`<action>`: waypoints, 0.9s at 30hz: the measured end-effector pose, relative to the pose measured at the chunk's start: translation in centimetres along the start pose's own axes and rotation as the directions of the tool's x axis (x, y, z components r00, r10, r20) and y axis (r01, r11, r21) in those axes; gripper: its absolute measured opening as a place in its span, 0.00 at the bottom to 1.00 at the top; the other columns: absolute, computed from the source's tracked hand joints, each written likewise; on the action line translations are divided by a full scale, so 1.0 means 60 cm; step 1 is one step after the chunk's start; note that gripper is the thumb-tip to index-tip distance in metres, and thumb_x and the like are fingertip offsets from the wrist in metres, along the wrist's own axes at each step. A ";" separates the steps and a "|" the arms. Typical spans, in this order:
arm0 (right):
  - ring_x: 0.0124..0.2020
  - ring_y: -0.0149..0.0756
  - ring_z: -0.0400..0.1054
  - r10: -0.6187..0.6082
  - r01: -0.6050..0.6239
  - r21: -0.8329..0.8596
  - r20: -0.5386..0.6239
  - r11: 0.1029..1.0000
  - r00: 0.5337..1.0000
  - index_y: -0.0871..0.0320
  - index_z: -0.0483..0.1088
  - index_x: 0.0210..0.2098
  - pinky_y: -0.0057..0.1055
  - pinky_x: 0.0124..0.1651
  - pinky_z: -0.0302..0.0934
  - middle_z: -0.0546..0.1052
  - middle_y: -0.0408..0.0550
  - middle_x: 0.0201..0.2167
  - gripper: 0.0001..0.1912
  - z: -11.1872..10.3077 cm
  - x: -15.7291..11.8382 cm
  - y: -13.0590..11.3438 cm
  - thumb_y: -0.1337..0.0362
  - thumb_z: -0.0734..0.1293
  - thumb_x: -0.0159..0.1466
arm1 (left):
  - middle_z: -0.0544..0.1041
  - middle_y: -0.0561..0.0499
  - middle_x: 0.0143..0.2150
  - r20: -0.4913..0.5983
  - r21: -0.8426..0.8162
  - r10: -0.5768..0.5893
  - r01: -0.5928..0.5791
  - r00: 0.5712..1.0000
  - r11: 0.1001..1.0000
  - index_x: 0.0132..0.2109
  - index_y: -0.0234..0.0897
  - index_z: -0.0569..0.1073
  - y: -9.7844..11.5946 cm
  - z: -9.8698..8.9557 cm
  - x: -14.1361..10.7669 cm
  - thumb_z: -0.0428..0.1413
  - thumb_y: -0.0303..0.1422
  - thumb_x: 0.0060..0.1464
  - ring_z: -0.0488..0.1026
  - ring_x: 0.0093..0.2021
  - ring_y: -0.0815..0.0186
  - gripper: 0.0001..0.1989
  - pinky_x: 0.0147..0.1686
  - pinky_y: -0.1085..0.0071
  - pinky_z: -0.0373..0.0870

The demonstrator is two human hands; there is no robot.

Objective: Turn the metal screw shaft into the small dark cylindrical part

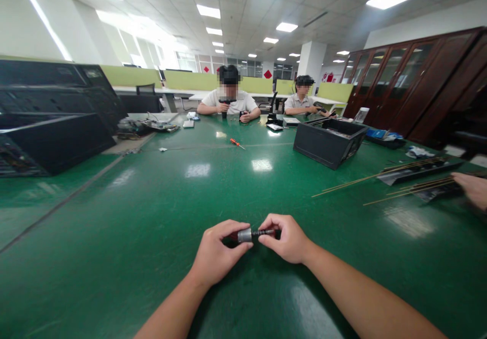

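1. Left hand (pixel 218 250), nearer the wearer than the landmark screwdriver: fingers and thumb clamped on a grey metal cylinder (pixel 245 235), held roughly level above the desk (pixel 152 217).
2. Right hand (pixel 291 240), likewise on the near side of the screwdriver: fingers pinched on a slim dark ridged shaft (pixel 262 233), in line with the cylinder's open-looking end. Whether the two are joined cannot be told.
3. Handling, by judgement: cylinder and shaft rigid, small, moderately dense; smooth metal, liable to slip or roll. Best grips: cylinder round its wall, shaft at its outer end, clear of the ridges.
4. Thin brass-coloured rods (pixel 342 185), several, on dark supports; right of the screwdriver and nearer. Beside them, a co-worker's hand (pixel 472 189), blurred; finger state cannot be told.
5. Screwdriver (pixel 238 144), landmark: orange-red handle, lying flat.
6. Open black box (pixel 323 143), right of the screwdriver; contents indistinct.
7. Black computer cases (pixel 57 146), far left of the screwdriver, with loose electronic parts (pixel 152 123) between.
8. Two seated people in pale shirts, beyond the screwdriver: one (pixel 228 100) holding dark objects, one (pixel 300 103) farther right.
9. Dark wood cabinets (pixel 403 80), glass-fronted, beyond the screwdriver and right.
10. Markings: red diamond-shaped decorations (pixel 268 74) far behind the screwdriver; no brand, label or writing legible.
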State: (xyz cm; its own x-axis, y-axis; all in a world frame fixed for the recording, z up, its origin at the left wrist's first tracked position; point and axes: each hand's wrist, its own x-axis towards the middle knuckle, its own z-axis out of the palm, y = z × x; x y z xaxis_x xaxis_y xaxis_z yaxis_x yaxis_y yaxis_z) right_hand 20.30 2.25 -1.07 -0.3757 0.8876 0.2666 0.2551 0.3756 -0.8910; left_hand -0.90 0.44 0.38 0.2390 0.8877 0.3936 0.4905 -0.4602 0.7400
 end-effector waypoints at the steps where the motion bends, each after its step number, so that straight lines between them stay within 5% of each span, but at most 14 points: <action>1: 0.25 0.30 0.65 0.003 -0.003 0.002 0.000 1.000 1.000 0.60 0.72 0.33 0.26 0.30 0.59 0.73 0.42 0.24 0.05 0.000 0.000 0.001 0.66 0.70 0.57 | 0.80 0.49 0.38 0.000 -0.002 0.000 0.000 1.000 1.000 0.42 0.41 0.80 0.000 0.000 0.000 0.64 0.32 0.48 0.76 0.38 0.61 0.12 0.40 0.66 0.71; 27: 0.24 0.30 0.62 0.012 -0.012 0.004 -0.002 1.000 1.000 0.59 0.71 0.31 0.26 0.29 0.57 0.69 0.40 0.21 0.03 -0.001 0.000 0.000 0.67 0.70 0.57 | 0.80 0.49 0.37 -0.011 -0.010 0.007 -0.007 1.000 1.000 0.42 0.41 0.80 0.004 -0.003 -0.001 0.64 0.30 0.48 0.77 0.37 0.61 0.12 0.39 0.67 0.72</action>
State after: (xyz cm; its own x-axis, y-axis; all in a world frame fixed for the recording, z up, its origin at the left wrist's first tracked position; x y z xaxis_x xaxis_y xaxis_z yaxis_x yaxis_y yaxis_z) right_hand 20.35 2.25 -1.04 -0.3705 0.8925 0.2571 0.2558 0.3641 -0.8955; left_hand -0.94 0.29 0.63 0.2332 0.8842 0.4047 0.4808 -0.4666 0.7424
